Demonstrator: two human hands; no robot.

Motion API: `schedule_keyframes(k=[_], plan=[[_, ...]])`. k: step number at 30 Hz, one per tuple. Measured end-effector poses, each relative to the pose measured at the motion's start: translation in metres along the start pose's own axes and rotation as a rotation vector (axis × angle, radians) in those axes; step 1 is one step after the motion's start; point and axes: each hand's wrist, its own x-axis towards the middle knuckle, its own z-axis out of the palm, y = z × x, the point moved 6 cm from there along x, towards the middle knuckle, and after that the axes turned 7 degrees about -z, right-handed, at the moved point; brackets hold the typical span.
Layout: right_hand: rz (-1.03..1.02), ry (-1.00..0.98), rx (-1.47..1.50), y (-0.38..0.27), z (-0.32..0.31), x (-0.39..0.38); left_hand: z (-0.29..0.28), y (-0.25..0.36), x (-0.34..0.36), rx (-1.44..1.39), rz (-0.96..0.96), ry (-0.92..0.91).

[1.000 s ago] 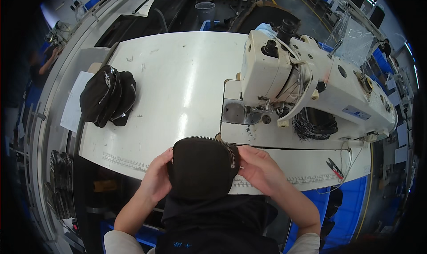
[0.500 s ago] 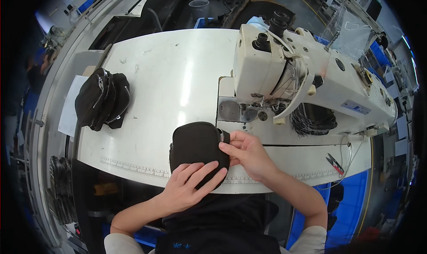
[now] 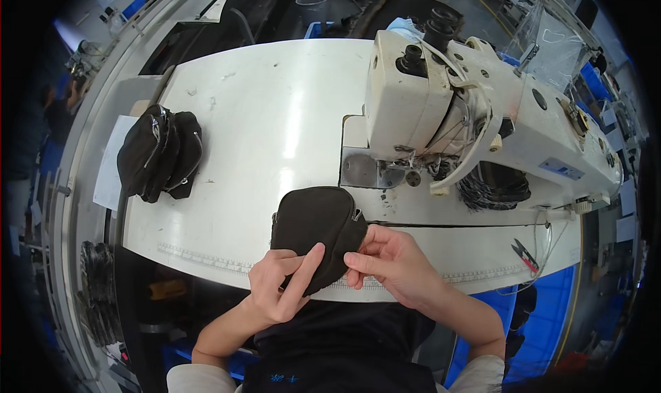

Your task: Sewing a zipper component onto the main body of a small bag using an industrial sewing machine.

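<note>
A small black zippered pouch [image 3: 313, 224] is held over the near edge of the white sewing table, its flat face upward. My left hand [image 3: 284, 279] grips its lower left part, the index finger stretched over the fabric and the other fingers bent. On the right side, my right hand [image 3: 389, 262] pinches the pouch's edge between thumb and fingers, below the metal zipper at the upper right corner. The pouch's underside and some fingertips beneath it are hidden.
Behind the pouch on the right stands a white sewing machine [image 3: 406, 97] with its needle plate [image 3: 361, 169]. Black pieces with frayed edges [image 3: 492, 186] lie under its arm. More black pouches [image 3: 160, 153] are stacked at left. Red-handled thread snips [image 3: 525, 255] lie at right.
The pouch has shifted slightly right and tilted. My right hand has slid down its right edge from the zipper, and my left fingers have bent more.
</note>
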Motion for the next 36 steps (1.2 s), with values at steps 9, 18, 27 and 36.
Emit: schedule_keyframes(k=[9,18,27,36], plan=[[0.036,0.032,0.120,0.001,0.020,-0.009,-0.005,-0.001,0.009,-0.008,-0.032,-0.021],[0.012,-0.004,0.272,-0.005,0.009,-0.015,-0.032,-0.017,0.008,0.007,-0.061,0.101],[0.082,-0.013,0.118,0.011,0.009,-0.008,-0.004,0.015,0.003,0.210,0.252,-0.038],[-0.056,0.164,-0.161,0.004,-0.029,0.030,0.027,0.019,-0.004,0.161,0.237,-0.341]])
